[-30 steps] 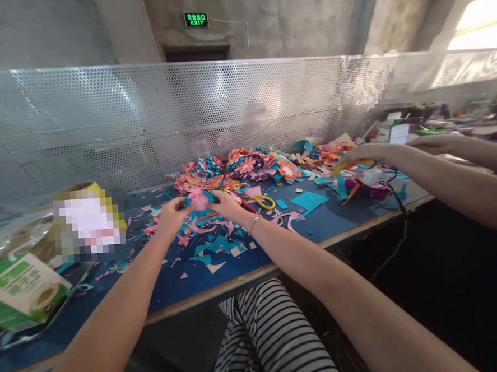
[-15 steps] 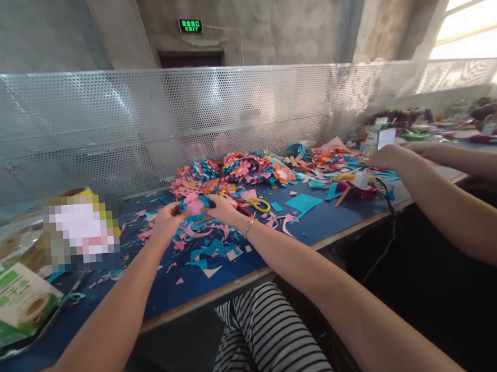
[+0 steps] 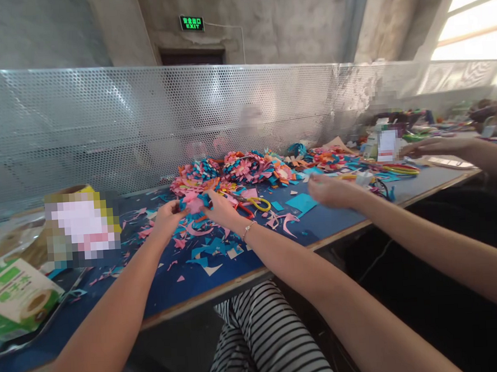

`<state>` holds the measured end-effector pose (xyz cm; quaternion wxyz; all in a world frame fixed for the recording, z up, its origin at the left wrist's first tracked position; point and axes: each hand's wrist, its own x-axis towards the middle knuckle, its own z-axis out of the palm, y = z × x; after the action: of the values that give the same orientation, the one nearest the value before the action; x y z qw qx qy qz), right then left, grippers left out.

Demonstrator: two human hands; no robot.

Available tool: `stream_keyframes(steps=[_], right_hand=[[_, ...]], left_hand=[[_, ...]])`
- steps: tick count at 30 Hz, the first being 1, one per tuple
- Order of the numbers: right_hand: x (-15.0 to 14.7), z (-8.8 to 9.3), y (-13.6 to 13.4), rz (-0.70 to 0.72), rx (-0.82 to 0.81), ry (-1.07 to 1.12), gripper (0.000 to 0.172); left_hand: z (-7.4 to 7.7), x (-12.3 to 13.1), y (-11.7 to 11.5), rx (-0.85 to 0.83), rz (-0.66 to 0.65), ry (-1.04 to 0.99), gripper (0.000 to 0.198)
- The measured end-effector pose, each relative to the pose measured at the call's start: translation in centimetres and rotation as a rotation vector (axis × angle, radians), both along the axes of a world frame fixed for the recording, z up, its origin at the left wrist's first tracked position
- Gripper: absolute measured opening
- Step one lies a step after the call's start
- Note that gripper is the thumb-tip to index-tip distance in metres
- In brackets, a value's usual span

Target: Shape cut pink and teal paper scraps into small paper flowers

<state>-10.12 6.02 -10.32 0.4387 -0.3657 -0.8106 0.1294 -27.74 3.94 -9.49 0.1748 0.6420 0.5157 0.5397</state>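
Observation:
A pink and blue paper flower is held just above the blue table. My left hand pinches its left edge, and my right hand, with a bracelet at the wrist, grips its right edge. Both hands are closed on it, the fingertips partly hidden behind the petals. Scissors with yellow and red handles lie right beside my right hand. Pink and blue paper scraps are strewn under and around the hands. Behind them sits a heap of finished-looking paper flowers.
A co-worker's hand reaches in from the right, over a blue paper sheet. At left stand a green and white carton and a yellow container, partly blurred. A perforated metal screen runs along the table's back.
The co-worker's nearer hand has swung left and toward me, away from the bottle and phone. My own hands stay nearly still, holding the paper flower.

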Motion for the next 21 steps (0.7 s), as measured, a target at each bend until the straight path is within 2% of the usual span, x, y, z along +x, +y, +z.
stream_keyframes(steps=[3,5,8,10,12,15,18,21], right_hand=[[-0.3,0.5,-2.1,-0.122,0.213,-0.090,0.043],[-0.5,0.9,-3.9,-0.175,0.291,-0.185,0.049],[-0.4,1.5,-6.1,-0.184,0.299,-0.325,0.042],[0.3,2.0,-6.5,-0.181,0.243,-0.403,0.034],[1.7,2.8,-5.8,-0.181,0.142,-0.487,0.028],[4.4,4.4,-3.3,-0.225,-0.019,-0.616,0.024],[6.7,5.3,-0.5,-0.286,-0.067,-0.727,0.018],[7.5,5.1,1.9,-0.191,-0.106,-0.768,0.010]], left_hand=[[-0.1,-0.2,0.0,-0.010,0.024,-0.061,0.030],[0.0,-0.2,-0.1,-0.036,0.053,-0.142,0.032],[0.0,-0.1,-0.3,-0.106,0.086,-0.314,0.045],[0.1,0.0,-0.4,-0.165,0.082,-0.396,0.054],[0.0,0.1,-0.6,-0.236,0.058,-0.431,0.057],[0.0,0.2,-0.7,-0.308,0.026,-0.431,0.055],[0.3,0.3,-1.0,-0.347,-0.001,-0.423,0.049],[1.0,0.0,-1.4,-0.427,-0.013,-0.423,0.043]])
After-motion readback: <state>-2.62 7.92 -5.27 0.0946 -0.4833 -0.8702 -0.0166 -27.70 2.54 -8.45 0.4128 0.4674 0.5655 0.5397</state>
